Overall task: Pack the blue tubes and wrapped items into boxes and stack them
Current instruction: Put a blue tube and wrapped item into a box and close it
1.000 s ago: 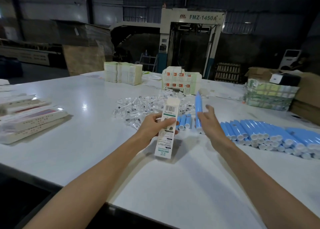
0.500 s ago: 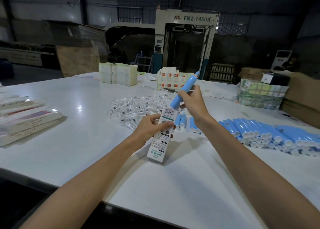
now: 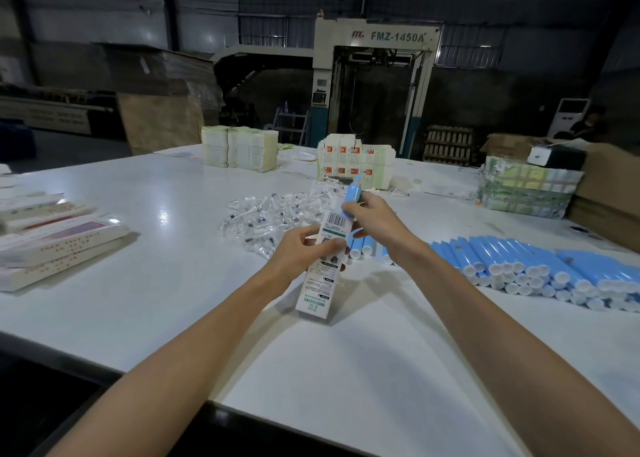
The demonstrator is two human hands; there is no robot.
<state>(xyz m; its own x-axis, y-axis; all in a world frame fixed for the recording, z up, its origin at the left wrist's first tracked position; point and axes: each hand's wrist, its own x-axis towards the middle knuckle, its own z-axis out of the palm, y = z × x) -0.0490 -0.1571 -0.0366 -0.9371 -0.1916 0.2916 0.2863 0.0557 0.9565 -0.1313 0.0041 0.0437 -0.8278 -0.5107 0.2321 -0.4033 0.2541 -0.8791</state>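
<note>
On table [image 3: 138, 283]: tube pile [image 3: 540, 262] right; wrapped items [image 3: 266, 214] centre, behind box [image 3: 320, 283]; tube [image 3: 353, 193] at box's far end; packs [image 3: 59, 242] left.

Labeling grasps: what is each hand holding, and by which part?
Left hand grips the white box around its middle; right hand holds the blue tube mid-body, just above the box's top.

Blue tube [image 3: 353, 194] now apparently entering box [image 3: 314, 288] top.

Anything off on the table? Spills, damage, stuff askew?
Nothing damaged or spilled. The wrapped items lie in a loose heap and the tubes in a rough row, as stock. Left hand holds the box tilted; right hand holds a tube at its top.
</note>
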